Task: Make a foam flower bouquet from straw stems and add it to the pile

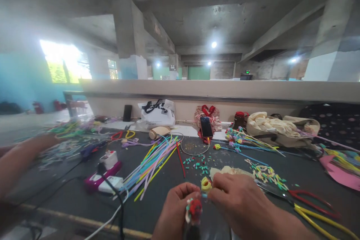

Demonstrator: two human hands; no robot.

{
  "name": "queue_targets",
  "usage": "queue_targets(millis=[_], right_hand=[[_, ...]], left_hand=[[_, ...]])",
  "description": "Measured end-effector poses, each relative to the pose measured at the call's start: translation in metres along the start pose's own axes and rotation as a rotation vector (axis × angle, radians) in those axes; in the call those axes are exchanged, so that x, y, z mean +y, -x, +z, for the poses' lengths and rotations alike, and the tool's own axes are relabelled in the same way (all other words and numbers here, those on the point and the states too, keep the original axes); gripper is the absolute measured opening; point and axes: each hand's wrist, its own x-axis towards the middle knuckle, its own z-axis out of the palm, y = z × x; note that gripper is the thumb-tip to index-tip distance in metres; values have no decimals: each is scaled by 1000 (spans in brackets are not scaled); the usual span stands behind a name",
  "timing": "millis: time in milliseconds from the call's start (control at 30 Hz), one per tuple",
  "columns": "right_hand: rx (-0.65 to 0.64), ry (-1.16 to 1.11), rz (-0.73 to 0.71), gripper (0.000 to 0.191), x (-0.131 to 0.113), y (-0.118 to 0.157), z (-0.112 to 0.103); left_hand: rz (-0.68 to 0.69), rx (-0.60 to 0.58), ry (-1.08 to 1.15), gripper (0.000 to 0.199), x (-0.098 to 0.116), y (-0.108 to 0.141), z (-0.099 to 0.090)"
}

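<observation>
Low in the middle of the view, my left hand (176, 210) has its fingers closed on a small bundle topped by a red flower (195, 208) with white and green bits beside it. My right hand (242, 200) pinches a yellow flower (206, 184) with a short light blue stem, close to the left fingertips. Both hands are nearly touching over the dark table. Part of the red flower is blurred.
Colourful stems (152, 168) lie left of centre, beside a purple-and-white power strip (104, 180) with cables. Scissors (312, 202) lie at right near cut bits (267, 174). A phone (206, 126) leans behind. Another person's arm (25, 157) reaches in at left.
</observation>
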Motion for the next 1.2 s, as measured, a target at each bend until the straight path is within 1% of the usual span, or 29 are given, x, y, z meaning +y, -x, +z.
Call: queue_targets(millis=[100, 167, 267, 333, 400, 467, 500, 533, 567, 600, 633, 733, 800, 867, 933, 1000, 1067, 1100, 1133, 1200], right_hand=[[-56, 30, -40, 13, 0, -9, -16], [-86, -8, -43, 13, 4, -18, -24], [-117, -218, -36, 14, 19, -31, -28], [-164, -455, -12, 11, 31, -37, -22], [-212, -705, 72, 7, 41, -40, -10], [-203, -885, 226, 6, 44, -37, 7], [-172, -939, 303, 8, 42, -34, 16], [-147, -956, 346, 11, 39, -29, 25], [-116, -954, 375, 13, 34, -24, 33], [-59, -922, 408, 15, 28, -19, 40], [-9, -848, 403, 16, 21, -13, 46], [38, -522, 252, 19, 3, 2, 51], [24, -292, 141, 17, -5, 6, 43], [-27, -122, 44, 15, -7, 4, 28], [-93, -50, -24, 12, -4, -3, 9], [-138, -68, -52, 12, 5, -15, -6], [-174, -228, -48, 15, 17, -26, -11], [-188, -372, -15, 14, 23, -31, -9], [-210, -557, 40, 11, 29, -34, -4], [-287, -981, 254, 8, 35, -36, 14]], left_hand=[[29, -3, -112, 12, 0, 2, 4], [36, -15, -163, 8, 1, 4, 6], [-3, -80, -211, 7, 4, 8, 10], [-12, -119, -218, 7, 5, 9, 10], [14, -130, -199, 10, 3, 9, 8], [33, -127, -135, 16, 0, 7, 4], [32, -115, -89, 20, -3, 4, 2], [28, -99, -44, 24, -5, 1, -1], [24, -81, -2, 27, -8, -2, -3], [22, -60, 32, 29, -11, -6, -6], [23, -38, 56, 31, -13, -9, -8], [32, 13, 90, 32, -17, -17, -10], [43, 34, 78, 30, -19, -19, -9], [58, 25, 7, 25, -19, -19, -7], [73, -4, -125, 18, -18, -16, -5], [71, -63, -249, 12, -15, -11, -3], [62, -131, -307, 8, -9, -4, -2], [61, -166, -309, 7, -5, -1, -3], [68, -190, -296, 6, -2, 2, -3], [102, -204, -224, 9, 1, 4, -6]])
